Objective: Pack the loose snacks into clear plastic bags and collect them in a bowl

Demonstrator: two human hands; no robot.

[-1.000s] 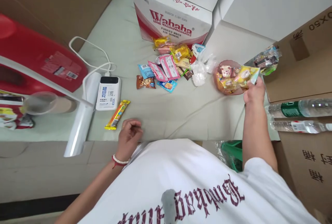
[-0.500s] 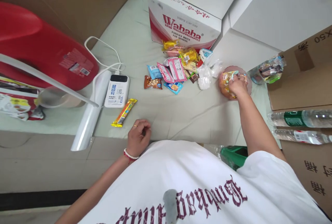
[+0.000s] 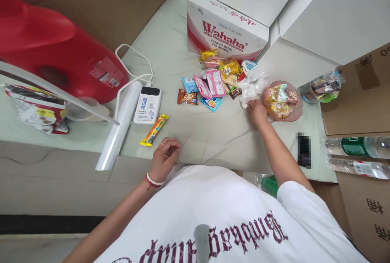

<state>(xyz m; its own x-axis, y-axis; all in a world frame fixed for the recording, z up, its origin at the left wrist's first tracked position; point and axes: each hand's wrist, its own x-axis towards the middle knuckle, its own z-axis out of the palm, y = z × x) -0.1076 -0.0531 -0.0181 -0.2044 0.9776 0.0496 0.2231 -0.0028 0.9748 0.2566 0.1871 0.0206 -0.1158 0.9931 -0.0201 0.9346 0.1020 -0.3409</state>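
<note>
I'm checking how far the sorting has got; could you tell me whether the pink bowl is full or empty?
Partly full: the pink bowl holds several wrapped snacks heaped inside.

Snack packets (image 3: 213, 84) lie before the Wahaha box (image 3: 227, 33), left of the bowl (image 3: 297, 110).

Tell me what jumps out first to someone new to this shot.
The big red container at far left, then the heap of bright snack packets mid-table before the Wahaha box. The right hand reaches between a crumpled white bag and a pink bowl full of packets.
</note>
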